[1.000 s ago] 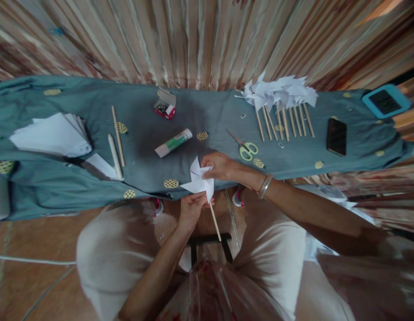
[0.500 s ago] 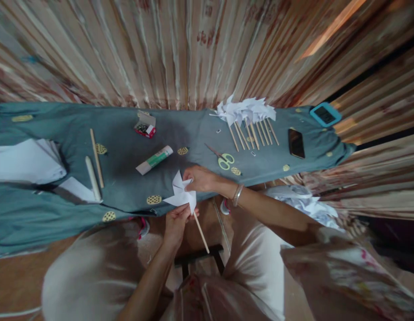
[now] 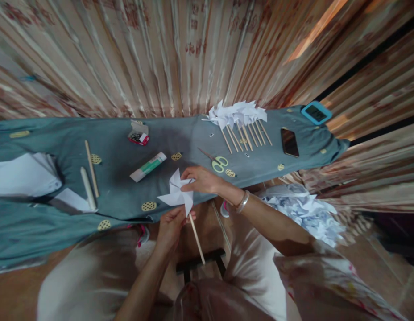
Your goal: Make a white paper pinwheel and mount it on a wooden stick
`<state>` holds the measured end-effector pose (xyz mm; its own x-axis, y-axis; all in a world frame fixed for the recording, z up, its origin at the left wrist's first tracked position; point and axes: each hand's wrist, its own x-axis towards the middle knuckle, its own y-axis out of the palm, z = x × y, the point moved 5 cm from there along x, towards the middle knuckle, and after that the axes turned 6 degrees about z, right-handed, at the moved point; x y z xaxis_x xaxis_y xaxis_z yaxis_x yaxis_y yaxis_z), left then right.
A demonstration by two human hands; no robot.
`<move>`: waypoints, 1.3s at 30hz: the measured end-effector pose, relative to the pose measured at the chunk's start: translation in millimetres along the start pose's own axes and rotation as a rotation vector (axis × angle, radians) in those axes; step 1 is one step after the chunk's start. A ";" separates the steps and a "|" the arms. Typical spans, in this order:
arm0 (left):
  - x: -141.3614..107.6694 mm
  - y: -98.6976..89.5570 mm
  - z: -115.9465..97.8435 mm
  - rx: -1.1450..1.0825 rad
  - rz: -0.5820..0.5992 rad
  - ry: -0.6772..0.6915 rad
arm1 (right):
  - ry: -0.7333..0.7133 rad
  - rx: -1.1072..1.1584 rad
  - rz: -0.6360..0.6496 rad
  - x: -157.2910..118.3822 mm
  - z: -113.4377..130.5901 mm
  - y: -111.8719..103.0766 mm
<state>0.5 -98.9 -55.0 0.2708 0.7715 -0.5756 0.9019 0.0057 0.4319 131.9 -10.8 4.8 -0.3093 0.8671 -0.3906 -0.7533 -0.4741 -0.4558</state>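
A white paper pinwheel (image 3: pixel 176 194) is held up at the near edge of the table, over the green-grey tablecloth (image 3: pixel 180 133), with its wooden stick (image 3: pixel 196 238) slanting down toward the person's lap. The left hand (image 3: pixel 170 226) grasps the upper end of the stick just under the paper, its fingers partly hidden behind the stick and lowest blade; the right hand (image 3: pixel 200 179) pinches the folded paper on the pinwheel's right side, thumb and fingertips closed near the middle. Whether a pin sits at the hub cannot be told, as the fingers cover much of it. The whole thing should be very light, the stick stiff and easy to grip, the paper thin, springy and quick to crease or tear. The stick looks the safest place for a firm hold; the blades would bear only a light pinch, best close to the centre where the folds overlap, since squeezing a loose tip would likely bend it. Beyond, similar pinwheels (image 3: pixel 237 113) lie overlapping in a row, with green-handled scissors (image 3: pixel 219 164) nearer the hands
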 end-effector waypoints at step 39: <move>59.2 20.6 -84.7 0.050 0.033 0.251 | -0.218 0.657 0.042 0.4 -20.6 16.4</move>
<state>6.6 0.8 -21.4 0.2138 0.9045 -0.3691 0.9114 -0.0486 0.4087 131.4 -21.4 -19.3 -0.4036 0.8937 -0.1961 -0.9122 -0.3763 0.1623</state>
